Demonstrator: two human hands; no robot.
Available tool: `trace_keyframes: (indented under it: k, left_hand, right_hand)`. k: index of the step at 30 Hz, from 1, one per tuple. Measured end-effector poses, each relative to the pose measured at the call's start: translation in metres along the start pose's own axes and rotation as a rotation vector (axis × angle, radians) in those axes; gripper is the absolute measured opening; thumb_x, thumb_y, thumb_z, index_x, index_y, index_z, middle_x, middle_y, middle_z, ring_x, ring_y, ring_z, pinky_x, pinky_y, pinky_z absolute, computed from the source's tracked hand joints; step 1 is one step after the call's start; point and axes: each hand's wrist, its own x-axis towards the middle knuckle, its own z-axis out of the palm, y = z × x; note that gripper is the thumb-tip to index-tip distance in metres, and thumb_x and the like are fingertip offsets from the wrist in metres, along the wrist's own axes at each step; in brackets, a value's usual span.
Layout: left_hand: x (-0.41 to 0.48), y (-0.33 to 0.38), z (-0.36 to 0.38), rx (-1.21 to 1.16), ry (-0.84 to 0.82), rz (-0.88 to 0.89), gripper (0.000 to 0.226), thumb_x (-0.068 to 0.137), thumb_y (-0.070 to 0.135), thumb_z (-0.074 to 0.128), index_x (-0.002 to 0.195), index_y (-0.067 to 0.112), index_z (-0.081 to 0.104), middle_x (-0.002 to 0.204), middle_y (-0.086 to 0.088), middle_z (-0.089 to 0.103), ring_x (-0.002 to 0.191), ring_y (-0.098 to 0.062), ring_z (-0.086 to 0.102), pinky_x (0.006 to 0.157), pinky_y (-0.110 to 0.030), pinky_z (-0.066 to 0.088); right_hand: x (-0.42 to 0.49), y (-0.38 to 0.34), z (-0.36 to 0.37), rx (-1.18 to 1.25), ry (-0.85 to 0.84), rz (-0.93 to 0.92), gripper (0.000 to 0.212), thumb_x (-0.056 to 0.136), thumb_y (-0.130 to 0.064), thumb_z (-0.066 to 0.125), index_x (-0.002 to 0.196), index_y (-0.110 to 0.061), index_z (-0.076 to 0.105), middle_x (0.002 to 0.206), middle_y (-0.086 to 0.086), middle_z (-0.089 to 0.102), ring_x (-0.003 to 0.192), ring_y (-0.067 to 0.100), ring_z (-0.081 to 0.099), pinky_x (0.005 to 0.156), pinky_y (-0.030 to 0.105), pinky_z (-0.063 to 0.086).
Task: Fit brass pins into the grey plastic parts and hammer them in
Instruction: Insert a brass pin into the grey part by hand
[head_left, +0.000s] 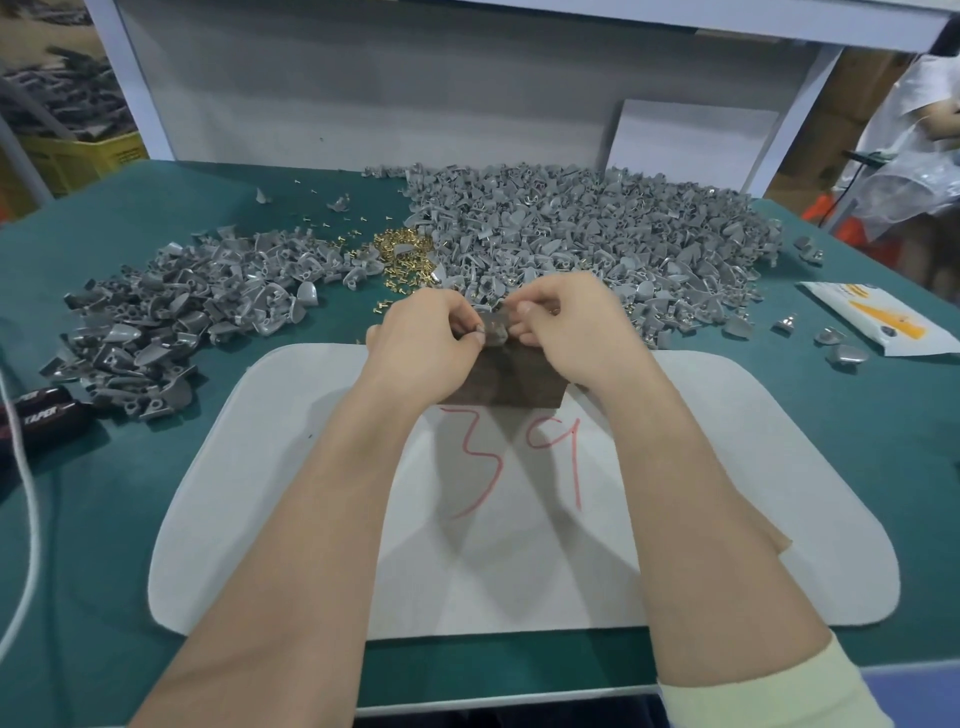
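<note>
Slip risk: the pinch is tight and small, so I judge the pin could tip or drop before it seats. A loose pin would be hard to find among the parts around the hands.
Left hand (426, 332): fingers curled, thumb and forefinger pressed together at the edge of the grey part. Whether a pin sits between them is too small to tell.
Right hand (561, 322): fingers curled, pinching the grey part from its other side.
Grey part (496, 327): held between both hands, just above the far edge of the dark block (509, 384).
Block risk: struck while crooked, a pin could bend or mar the plastic.
White mat (291, 467): lies under the block, red figures written on it.
Brass pins (405, 249): loose heap just beyond the left hand, some scattered.
Grey parts pile (597, 228): large heap beyond the right hand, with a smaller heap (171, 312) to the left.
Surface (831, 441): green, carries everything; no hammer is in view.
</note>
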Motion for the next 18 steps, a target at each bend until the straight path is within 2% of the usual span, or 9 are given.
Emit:
trace_keyframes:
  k: [3, 7, 10, 14, 18]
  left_hand:
    - [-0.0003, 0.0012, -0.0003, -0.008, -0.005, -0.012, 0.011, 0.087, 0.024, 0.063, 0.078, 0.028, 0.06, 0.069, 0.018, 0.053, 0.096, -0.02, 0.059, 0.097, -0.042, 0.044]
    - [0.0002, 0.0022, -0.0023, -0.079, 0.001, -0.035, 0.019, 0.086, 0.025, 0.063, 0.069, 0.029, 0.056, 0.077, 0.012, 0.06, 0.097, -0.02, 0.061, 0.099, -0.041, 0.043]
    - [0.0008, 0.0033, -0.0025, -0.123, 0.018, -0.028, 0.021, 0.086, 0.024, 0.063, 0.067, 0.029, 0.054, 0.078, 0.012, 0.061, 0.098, -0.02, 0.063, 0.1, -0.041, 0.043]
    - [0.0022, 0.0029, -0.0019, -0.203, 0.072, -0.017, 0.02, 0.087, 0.022, 0.062, 0.07, 0.03, 0.055, 0.076, 0.017, 0.06, 0.095, -0.017, 0.064, 0.098, -0.041, 0.044]
    - [0.0043, 0.0017, 0.0006, -0.341, 0.136, 0.023, 0.014, 0.088, 0.015, 0.062, 0.081, 0.027, 0.06, 0.082, 0.012, 0.063, 0.094, -0.016, 0.064, 0.096, -0.037, 0.048]
  right_hand:
    - [0.0004, 0.0039, -0.0045, 0.09, 0.044, 0.02, 0.023, 0.095, -0.005, 0.048, 0.096, -0.016, 0.068, 0.084, -0.002, 0.067, 0.076, 0.012, 0.068, 0.084, 0.037, 0.056]
    - [-0.0022, 0.0003, -0.0058, 0.079, 0.021, -0.042, 0.015, 0.091, -0.012, 0.057, 0.095, -0.017, 0.071, 0.084, 0.0, 0.07, 0.082, 0.015, 0.066, 0.087, 0.039, 0.054]
    - [-0.0031, -0.0026, -0.0049, 0.048, -0.043, -0.114, 0.015, 0.088, -0.012, 0.062, 0.1, -0.013, 0.071, 0.086, -0.001, 0.068, 0.082, 0.012, 0.063, 0.09, 0.036, 0.051]
    - [-0.0017, -0.0022, -0.0035, 0.036, -0.048, -0.135, 0.02, 0.087, -0.011, 0.063, 0.105, -0.016, 0.069, 0.091, -0.001, 0.068, 0.091, 0.014, 0.065, 0.091, 0.036, 0.052]
    - [0.0005, -0.0009, -0.0013, 0.116, -0.034, -0.121, 0.014, 0.089, -0.008, 0.06, 0.092, -0.021, 0.066, 0.083, 0.003, 0.07, 0.086, 0.02, 0.068, 0.088, 0.043, 0.053]
